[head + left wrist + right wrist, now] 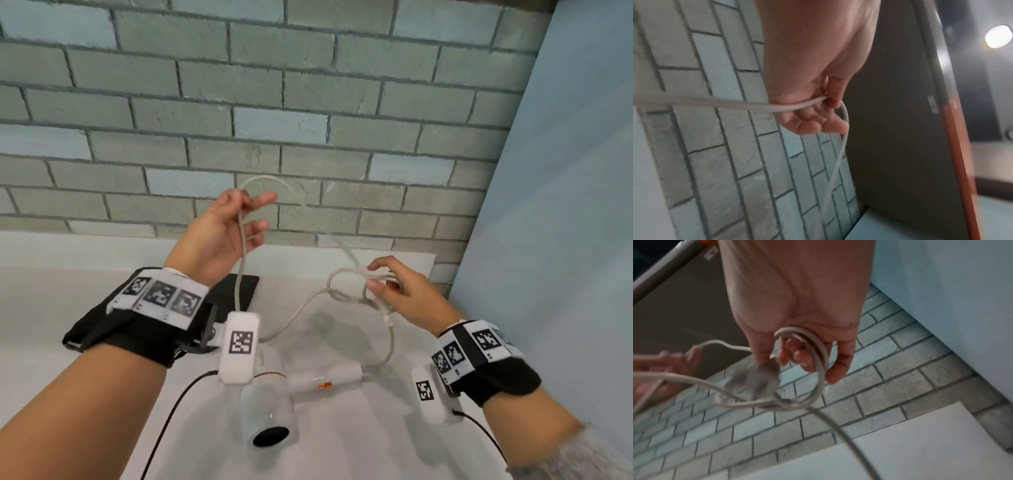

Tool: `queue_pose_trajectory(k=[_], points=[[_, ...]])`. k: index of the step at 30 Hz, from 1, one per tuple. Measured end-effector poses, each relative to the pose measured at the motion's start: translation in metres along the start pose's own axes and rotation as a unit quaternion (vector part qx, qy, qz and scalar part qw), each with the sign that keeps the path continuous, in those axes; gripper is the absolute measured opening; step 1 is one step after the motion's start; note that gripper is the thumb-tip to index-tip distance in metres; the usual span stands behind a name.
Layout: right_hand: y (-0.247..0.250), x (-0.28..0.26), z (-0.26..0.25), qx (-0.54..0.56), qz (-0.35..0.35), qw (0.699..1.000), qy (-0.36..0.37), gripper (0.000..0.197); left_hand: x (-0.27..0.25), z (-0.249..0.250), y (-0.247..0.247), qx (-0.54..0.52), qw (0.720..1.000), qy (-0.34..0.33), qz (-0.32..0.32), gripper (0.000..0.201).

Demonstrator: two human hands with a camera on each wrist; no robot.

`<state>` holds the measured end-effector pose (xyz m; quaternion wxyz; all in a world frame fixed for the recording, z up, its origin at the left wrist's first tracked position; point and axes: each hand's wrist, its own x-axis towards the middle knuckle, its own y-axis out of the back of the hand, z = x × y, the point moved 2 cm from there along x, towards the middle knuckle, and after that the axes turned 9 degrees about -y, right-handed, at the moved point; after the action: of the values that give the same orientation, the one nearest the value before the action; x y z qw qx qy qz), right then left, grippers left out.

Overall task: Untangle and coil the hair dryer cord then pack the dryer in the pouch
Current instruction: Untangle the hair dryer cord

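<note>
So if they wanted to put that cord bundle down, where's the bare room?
Bare white table shows near the front, right of the hair dryer, and at far left behind the black pouch. The middle is crowded: cord loops between both hands above the dryer.

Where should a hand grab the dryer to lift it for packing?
Judging by its pose, the handle: the hair dryer lies flat on the table with its slim handle pointing right. Come from above on the right; the barrel looks too wide to wrap.

pouch (239, 291) is mostly hidden behind the left wrist, plug (764, 378) is blurry, cord (342, 240) smears mid-air.
</note>
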<state>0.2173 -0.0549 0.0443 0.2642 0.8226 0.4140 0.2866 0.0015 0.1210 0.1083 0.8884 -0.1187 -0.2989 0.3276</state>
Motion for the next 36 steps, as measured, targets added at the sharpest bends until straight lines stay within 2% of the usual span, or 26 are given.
queue_pose_trajectory(k=[3,4,6,8,11,14,17,19,21,22,23,25,26,27,29,30,31,33,34,36], points=[[-0.006,0.001,0.013,-0.051,-0.019,0.998,-0.008,0.034,0.003,0.011,0.004,-0.062,0.997,-0.054,0.006,0.031],[-0.006,0.000,0.016,-0.061,-0.015,0.998,-0.012,0.034,0.004,0.015,0.005,-0.076,0.995,-0.069,0.007,0.032],[-0.005,0.000,0.019,-0.047,0.015,0.998,-0.025,0.022,0.004,0.021,0.005,-0.066,0.995,-0.080,0.010,0.032],[-0.001,0.001,0.019,-0.028,0.065,0.997,-0.027,0.010,0.001,0.025,-0.001,-0.004,0.997,-0.074,-0.002,0.030],[0.007,0.002,0.012,0.006,0.120,0.993,-0.019,0.013,-0.008,0.024,-0.020,0.112,0.992,-0.036,-0.034,0.027],[0.014,0.004,0.000,0.099,0.175,0.978,-0.050,0.018,-0.020,0.018,-0.036,0.215,0.975,0.019,-0.054,0.024],[0.017,0.001,-0.017,0.183,0.187,0.964,-0.052,0.023,-0.028,0.007,-0.042,0.343,0.935,0.062,-0.066,0.024],[0.017,-0.002,-0.028,0.190,0.189,0.963,-0.033,0.025,-0.034,-0.003,-0.042,0.399,0.911,0.084,-0.068,0.023],[0.018,-0.004,-0.036,0.196,0.192,0.961,-0.026,0.025,-0.041,-0.015,-0.042,0.436,0.889,0.118,-0.078,0.012],[0.019,-0.004,-0.040,0.203,0.192,0.960,-0.026,0.025,-0.045,-0.020,-0.043,0.467,0.870,0.130,-0.095,0.016],[0.018,-0.003,-0.042,0.210,0.188,0.959,-0.026,0.026,-0.048,-0.025,-0.043,0.520,0.833,0.135,-0.132,0.026],[0.017,-0.004,-0.049,0.220,0.175,0.960,-0.013,0.029,-0.054,-0.034,-0.047,0.628,0.731,0.138,-0.227,0.037],[0.017,-0.006,-0.052,0.218,0.170,0.961,0.001,0.030,-0.055,-0.037,-0.051,0.646,0.705,0.146,-0.253,0.045],[0.016,-0.008,-0.055,0.211,0.167,0.963,0.021,0.029,-0.055,-0.040,-0.053,0.644,0.702,0.158,-0.259,0.060],[0.015,-0.013,-0.063,0.189,0.164,0.966,0.068,0.019,-0.050,-0.045,-0.059,0.639,0.723,0.143,-0.220,0.077],[0.014,-0.017,-0.067,0.178,0.165,0.966,0.088,0.016,-0.048,-0.046,-0.062,0.635,0.740,0.117,-0.190,0.073],[0.013,-0.019,-0.071,0.169,0.169,0.965,0.104,0.014,-0.045,-0.049,-0.065,0.620,0.759,0.099,-0.172,0.063],[0.014,-0.023,-0.077,0.164,0.178,0.962,0.127,0.013,-0.043,-0.055,-0.072,0.563,0.799,0.102,-0.184,0.039],[0.014,-0.025,-0.079,0.154,0.184,0.961,0.136,0.012,-0.041,-0.059,-0.074,0.525,0.824,0.107,-0.184,0.029],[0.016,-0.028,-0.078,0.107,0.198,0.964,0.140,0.015,-0.032,-0.065,-0.070,0.421,0.890,0.112,-0.133,0.020]])
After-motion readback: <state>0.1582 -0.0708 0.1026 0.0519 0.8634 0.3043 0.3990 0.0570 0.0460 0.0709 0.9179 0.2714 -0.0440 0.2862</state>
